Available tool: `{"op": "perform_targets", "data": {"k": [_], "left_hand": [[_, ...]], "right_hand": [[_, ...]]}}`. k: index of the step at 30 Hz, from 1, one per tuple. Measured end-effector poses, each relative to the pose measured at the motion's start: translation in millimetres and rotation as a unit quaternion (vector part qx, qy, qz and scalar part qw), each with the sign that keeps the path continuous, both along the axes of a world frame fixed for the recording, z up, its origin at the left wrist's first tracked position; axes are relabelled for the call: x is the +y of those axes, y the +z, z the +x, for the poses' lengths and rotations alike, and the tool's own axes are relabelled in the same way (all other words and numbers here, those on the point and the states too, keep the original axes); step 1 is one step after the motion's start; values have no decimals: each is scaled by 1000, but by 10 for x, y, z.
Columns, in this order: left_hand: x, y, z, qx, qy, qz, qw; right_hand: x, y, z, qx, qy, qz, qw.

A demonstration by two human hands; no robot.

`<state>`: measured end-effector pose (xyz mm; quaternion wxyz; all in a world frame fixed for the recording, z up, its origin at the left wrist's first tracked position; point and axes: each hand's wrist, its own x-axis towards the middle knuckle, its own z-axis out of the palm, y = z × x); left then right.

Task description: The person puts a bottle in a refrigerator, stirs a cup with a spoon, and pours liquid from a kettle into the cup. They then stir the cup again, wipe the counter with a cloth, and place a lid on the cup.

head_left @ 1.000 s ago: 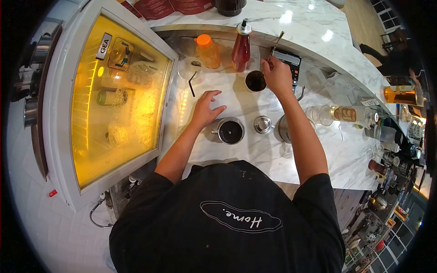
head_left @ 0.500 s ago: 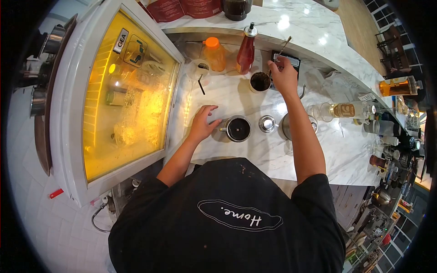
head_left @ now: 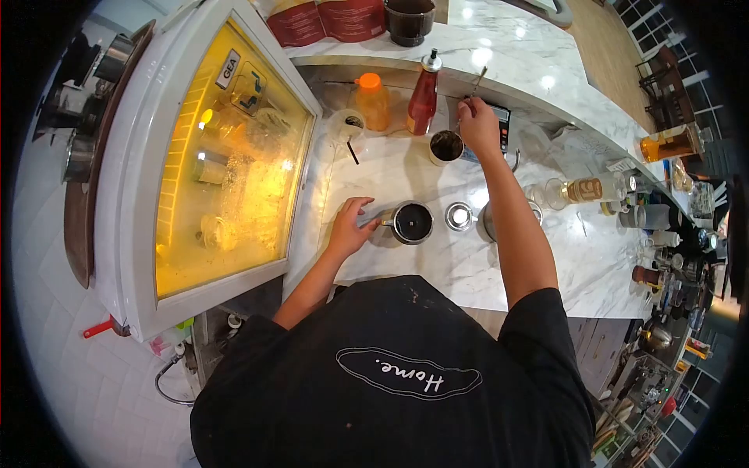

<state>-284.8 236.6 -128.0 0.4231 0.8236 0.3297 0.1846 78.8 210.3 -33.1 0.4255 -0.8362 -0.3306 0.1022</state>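
Observation:
My left hand (head_left: 351, 228) has its fingers apart, with the fingertips at the handle of a mug (head_left: 398, 235) filled with dark liquid. Whether they touch the handle is hard to tell. Farther forward, my right hand (head_left: 477, 127) is closed on a thin spoon (head_left: 480, 78), its far end pointing up and away. Just left of that hand stands a cup (head_left: 441, 156) with dark contents. A black digital scale (head_left: 504, 125) lies partly hidden behind the right hand. To the right of the mug sits a small round metal piece (head_left: 459, 216).
On my left stands a yellow-lit glass-door fridge (head_left: 226, 171). An orange-capped bottle (head_left: 373, 105) and a red syrup bottle (head_left: 423, 101) stand at the back by the raised ledge. A metal pitcher (head_left: 491, 221) is partly under my right forearm; glass jars (head_left: 585, 189) lie farther right.
My left hand has come nearer the mug handle. My right hand, still holding the spoon, has shifted slightly left and down in view. The camera view has also shifted a little.

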Motion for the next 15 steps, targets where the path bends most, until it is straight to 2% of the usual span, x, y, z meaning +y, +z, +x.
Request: {"op": "perform_targets", "data": {"k": [15], "left_hand": [[58,82,-40,5,-14,-4,1000]], "right_hand": [[12,-24,-142,11,7,1,1000]]}}
